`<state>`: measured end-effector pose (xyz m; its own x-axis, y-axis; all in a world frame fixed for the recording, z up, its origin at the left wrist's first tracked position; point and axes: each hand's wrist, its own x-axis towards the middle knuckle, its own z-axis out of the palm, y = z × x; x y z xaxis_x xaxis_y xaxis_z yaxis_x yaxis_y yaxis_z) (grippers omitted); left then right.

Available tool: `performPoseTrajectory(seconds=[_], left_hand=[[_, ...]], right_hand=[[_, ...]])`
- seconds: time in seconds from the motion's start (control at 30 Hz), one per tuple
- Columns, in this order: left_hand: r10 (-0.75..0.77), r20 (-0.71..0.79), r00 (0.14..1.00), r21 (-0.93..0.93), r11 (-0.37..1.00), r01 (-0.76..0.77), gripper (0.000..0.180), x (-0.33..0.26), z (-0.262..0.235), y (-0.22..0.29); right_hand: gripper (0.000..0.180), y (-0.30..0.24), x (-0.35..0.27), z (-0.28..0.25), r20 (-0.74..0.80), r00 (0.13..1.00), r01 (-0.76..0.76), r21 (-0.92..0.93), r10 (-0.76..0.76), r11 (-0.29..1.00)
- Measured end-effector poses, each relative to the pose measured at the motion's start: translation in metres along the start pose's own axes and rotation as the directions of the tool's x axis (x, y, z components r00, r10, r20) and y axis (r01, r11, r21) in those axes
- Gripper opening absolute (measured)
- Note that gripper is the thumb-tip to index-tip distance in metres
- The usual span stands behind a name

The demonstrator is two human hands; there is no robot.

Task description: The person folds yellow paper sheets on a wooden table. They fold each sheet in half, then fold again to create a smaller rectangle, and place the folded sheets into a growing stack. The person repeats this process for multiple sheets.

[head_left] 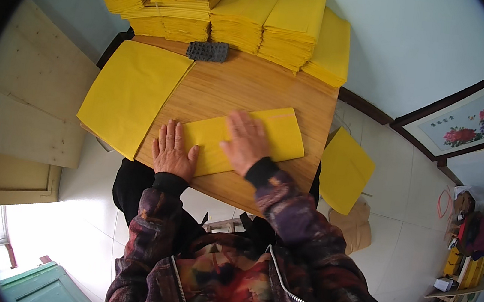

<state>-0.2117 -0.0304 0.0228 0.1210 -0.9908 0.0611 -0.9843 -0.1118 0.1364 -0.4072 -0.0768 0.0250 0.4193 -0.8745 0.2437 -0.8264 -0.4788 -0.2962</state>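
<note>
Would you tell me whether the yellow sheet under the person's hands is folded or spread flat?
Folded: the yellow sheet is a narrow band, much narrower than the spread sheets beside it, with both hands pressed flat on it.

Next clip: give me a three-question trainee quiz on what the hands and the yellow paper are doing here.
1. True or false: both hands press flat on the folded sheet.
2. What dark thing lies before the paper stacks? A) a studded block B) a pair of scissors C) a cup
3. On which side of the table does the unfolded sheet overhang?

Key: 1 true, the left hand and right hand lie open on it; 2 A, the block; 3 the person's left.
</note>
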Motion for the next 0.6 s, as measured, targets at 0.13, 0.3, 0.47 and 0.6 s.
performPoseTrajectory(seconds=[0.13,0.3,0.47,0.6], left_hand=[[-0.005,0.010,1.000,0.008,1.000,0.005,0.071,-0.001,-0.002,0.000],[-0.015,0.022,1.000,-0.003,1.000,0.015,0.071,0.000,-0.004,0.002],[-0.020,0.034,0.999,-0.025,0.999,0.020,0.070,0.001,-0.002,0.001],[-0.001,0.041,0.999,-0.007,1.000,0.001,0.071,-0.004,0.000,0.006]], right_hand=[[0.065,0.073,-0.017,-0.033,0.075,0.959,-0.261,-0.150,0.274,0.954],[0.065,0.112,-0.027,-0.049,0.028,0.928,-0.362,-0.166,0.372,0.917],[0.044,0.118,-0.087,-0.055,-0.370,0.814,-0.372,0.259,0.448,0.891],[0.043,0.110,-0.144,-0.054,-0.247,0.750,-0.476,0.444,0.614,0.759]])
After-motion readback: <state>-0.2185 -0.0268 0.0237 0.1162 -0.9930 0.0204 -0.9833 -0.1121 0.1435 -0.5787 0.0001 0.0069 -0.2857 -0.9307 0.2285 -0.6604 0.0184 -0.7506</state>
